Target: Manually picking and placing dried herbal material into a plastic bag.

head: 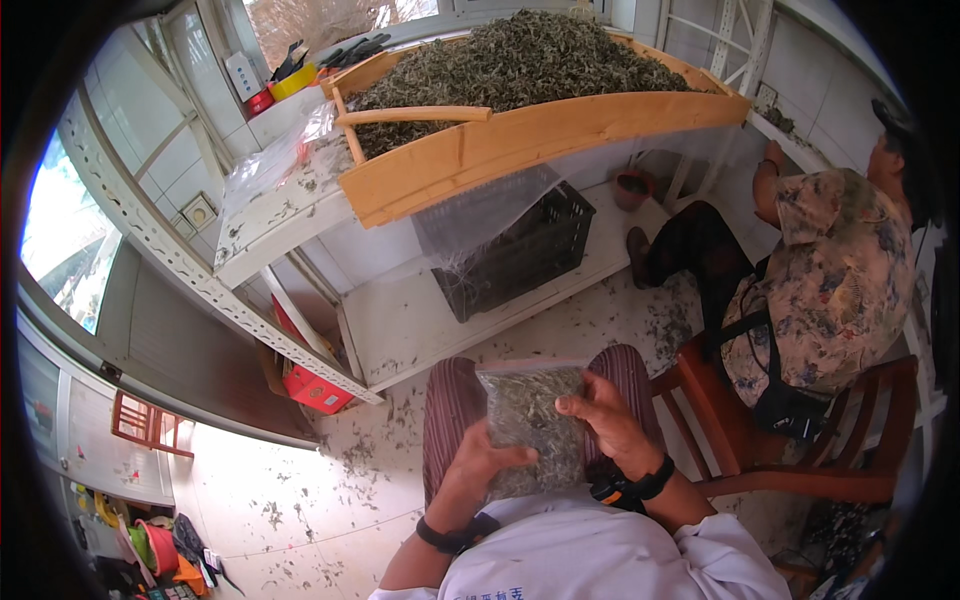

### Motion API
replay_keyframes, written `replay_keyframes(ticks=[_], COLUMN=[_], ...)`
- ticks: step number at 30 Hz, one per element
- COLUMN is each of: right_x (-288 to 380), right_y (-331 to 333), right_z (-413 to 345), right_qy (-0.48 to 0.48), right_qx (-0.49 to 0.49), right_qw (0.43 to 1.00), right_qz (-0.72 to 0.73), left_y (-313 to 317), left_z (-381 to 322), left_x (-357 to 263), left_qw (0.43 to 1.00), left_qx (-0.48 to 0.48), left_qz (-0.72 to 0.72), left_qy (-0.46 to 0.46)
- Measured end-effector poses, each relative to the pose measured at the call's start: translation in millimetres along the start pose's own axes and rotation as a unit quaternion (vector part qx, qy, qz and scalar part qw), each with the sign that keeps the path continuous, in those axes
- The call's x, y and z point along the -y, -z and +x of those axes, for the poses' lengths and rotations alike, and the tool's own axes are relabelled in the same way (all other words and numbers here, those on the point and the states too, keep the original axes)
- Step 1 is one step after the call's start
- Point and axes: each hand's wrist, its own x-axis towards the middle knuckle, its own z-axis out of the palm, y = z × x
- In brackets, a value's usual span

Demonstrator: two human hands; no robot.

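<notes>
A clear plastic zip bag (536, 427), filled with dried greenish-grey leaves, lies between both hands over my lap. My left hand (480, 461) grips its lower left side, thumb across the front. On the upper right side, my right hand (607, 420) holds the bag with its thumb on the face and fingers behind. The bag's top edge points away from me, between my knees. Beyond it stands a wooden tray (540, 142) heaped with dried leaves (525, 64), resting on a white shelf (277, 214).
A black plastic crate (517, 255) sits on the lower shelf under a hanging plastic sheet. At right, another person (840, 247) sits on a wooden chair (810, 480). Clear bags (274, 161) and yellow tape (294, 81) lie left of the tray. Leaf bits litter the tiled floor (292, 510).
</notes>
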Motion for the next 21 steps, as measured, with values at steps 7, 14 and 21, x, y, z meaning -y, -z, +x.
replay_keyframes(ticks=[7, 14, 21], right_x=[1.6, -9.8, -15.2], right_y=[-1.5, 5.0, 7.4], right_z=[-0.4, 0.7, -6.5], right_qy=[-0.037, -0.02, -0.078], right_qx=[-0.015, -0.011, 0.054], right_qw=[0.999, 1.0, 0.995], right_qz=[-0.012, 0.007, -0.015], left_y=[-1.3, 6.0, 14.9], left_z=[1.7, 3.9, 9.4], left_x=[4.4, 7.3, 9.5], left_qw=[1.0, 0.999, 1.0], left_qx=[0.026, -0.021, -0.015], left_qz=[0.013, 0.027, 0.003], left_qy=[0.003, -0.001, -0.013])
